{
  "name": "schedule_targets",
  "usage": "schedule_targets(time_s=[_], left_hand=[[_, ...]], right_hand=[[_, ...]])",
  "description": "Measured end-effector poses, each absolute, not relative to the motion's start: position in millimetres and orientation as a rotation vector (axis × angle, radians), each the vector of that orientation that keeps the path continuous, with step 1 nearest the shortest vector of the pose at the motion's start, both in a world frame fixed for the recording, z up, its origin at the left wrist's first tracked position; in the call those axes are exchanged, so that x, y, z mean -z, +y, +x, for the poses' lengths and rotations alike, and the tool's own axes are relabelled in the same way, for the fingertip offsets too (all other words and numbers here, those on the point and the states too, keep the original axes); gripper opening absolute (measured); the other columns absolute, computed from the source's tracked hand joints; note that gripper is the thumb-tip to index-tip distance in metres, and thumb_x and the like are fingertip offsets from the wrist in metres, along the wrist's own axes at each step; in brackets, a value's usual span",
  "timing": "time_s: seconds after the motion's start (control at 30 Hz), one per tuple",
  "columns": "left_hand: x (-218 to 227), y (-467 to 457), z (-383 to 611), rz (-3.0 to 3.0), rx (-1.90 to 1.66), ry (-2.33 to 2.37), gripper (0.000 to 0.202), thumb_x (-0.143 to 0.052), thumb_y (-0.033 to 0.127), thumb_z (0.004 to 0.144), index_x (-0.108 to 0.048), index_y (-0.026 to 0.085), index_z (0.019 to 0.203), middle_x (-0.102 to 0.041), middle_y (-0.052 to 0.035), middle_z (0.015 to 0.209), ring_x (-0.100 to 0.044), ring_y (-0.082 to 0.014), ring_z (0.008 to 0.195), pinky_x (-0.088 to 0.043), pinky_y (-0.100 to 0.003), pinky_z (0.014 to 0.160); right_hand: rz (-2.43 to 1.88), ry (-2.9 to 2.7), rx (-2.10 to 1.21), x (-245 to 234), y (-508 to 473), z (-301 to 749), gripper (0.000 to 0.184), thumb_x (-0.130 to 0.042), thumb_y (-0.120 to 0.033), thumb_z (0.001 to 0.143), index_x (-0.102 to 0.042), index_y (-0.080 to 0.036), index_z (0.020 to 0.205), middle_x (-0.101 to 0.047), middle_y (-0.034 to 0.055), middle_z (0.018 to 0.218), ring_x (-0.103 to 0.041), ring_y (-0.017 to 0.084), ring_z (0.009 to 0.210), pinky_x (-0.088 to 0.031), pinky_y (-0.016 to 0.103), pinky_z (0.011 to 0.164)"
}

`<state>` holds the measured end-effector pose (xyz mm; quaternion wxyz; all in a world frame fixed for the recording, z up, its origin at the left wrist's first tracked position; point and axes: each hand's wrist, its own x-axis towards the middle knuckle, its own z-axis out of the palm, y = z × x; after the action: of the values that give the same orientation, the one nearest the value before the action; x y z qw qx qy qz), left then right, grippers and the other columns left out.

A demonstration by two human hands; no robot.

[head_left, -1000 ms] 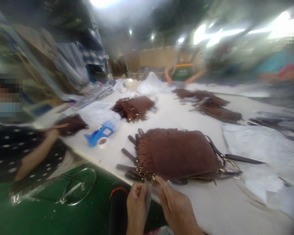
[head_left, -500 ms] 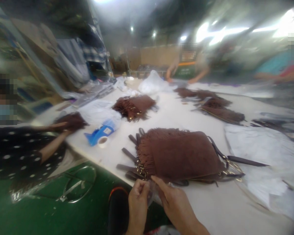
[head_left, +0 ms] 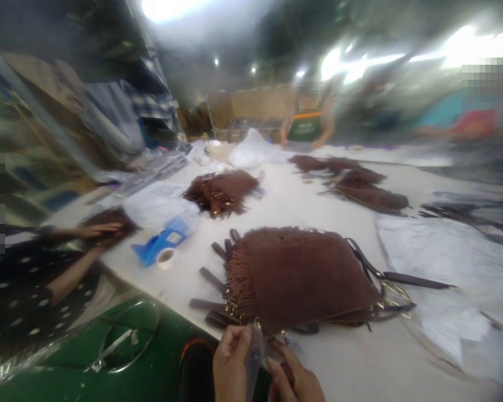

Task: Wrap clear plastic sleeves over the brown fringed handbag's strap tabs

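Between thumb and fingers, my left hand (head_left: 231, 357) pinches a strip of clear plastic film (head_left: 256, 352) at the table's near edge. My right hand (head_left: 295, 375) is just to the right of the film with its fingers curled together. What lies in those fingers is blurred. Just beyond both hands lies a stack of brown fringed bags (head_left: 305, 273), flat on the table. Dark straps with gold-coloured metal rings stick out at the stack's left, and more straps and rings lie at its right end.
Other fringed pieces (head_left: 226, 190) lie farther back on the white table (head_left: 276, 201). A tape roll (head_left: 165, 258) sits beside a blue packet (head_left: 159, 243). White sheets (head_left: 436, 262) spread at right. At left, a co-worker's hands (head_left: 104, 230) rest on a brown piece. Other people stand across the table.
My right hand has drawn down and curled its fingers, where its index finger pointed out before. More of the film shows beside my left hand. The view has shifted slightly.
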<state>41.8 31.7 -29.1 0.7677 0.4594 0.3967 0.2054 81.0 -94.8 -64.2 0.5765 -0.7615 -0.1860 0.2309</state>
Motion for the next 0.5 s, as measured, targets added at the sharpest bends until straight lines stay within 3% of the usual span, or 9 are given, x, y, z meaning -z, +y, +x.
schedule_targets(time_s=[0.13,0.27,0.5], left_hand=[[24,32,41,0.92,-0.372,0.843,0.04,-0.08,0.05,0.061,-0.059,0.018,0.072,-0.058,0.0033,0.053,-0.052,-0.0113,0.046,-0.041,-0.021,0.045],[6,32,42,0.959,-0.354,0.897,0.041,-0.08,0.052,0.059,-0.06,0.018,0.071,-0.051,0.0061,0.045,-0.044,-0.0084,0.036,-0.033,-0.019,0.037],[-3,30,47,1.034,-0.427,0.943,0.046,-0.082,0.058,0.051,-0.062,0.018,0.063,-0.053,0.0042,0.043,-0.045,-0.0093,0.037,-0.034,-0.019,0.036]], right_hand=[[-1.429,-0.152,-0.828,59,-74,76,0.07,-0.049,-0.076,0.076,-0.06,-0.018,0.112,-0.058,-0.0024,0.043,-0.042,0.012,0.031,-0.028,0.022,0.035],[-1.327,-0.059,-0.861,51,-68,78,0.06,-0.061,-0.073,0.07,-0.061,-0.019,0.095,-0.053,-0.0056,0.04,-0.031,0.007,0.028,-0.02,0.019,0.033],[-1.256,0.022,-0.768,69,-57,76,0.058,-0.069,-0.073,0.061,-0.062,-0.018,0.078,-0.055,-0.0035,0.044,-0.039,0.008,0.035,-0.027,0.02,0.04]])
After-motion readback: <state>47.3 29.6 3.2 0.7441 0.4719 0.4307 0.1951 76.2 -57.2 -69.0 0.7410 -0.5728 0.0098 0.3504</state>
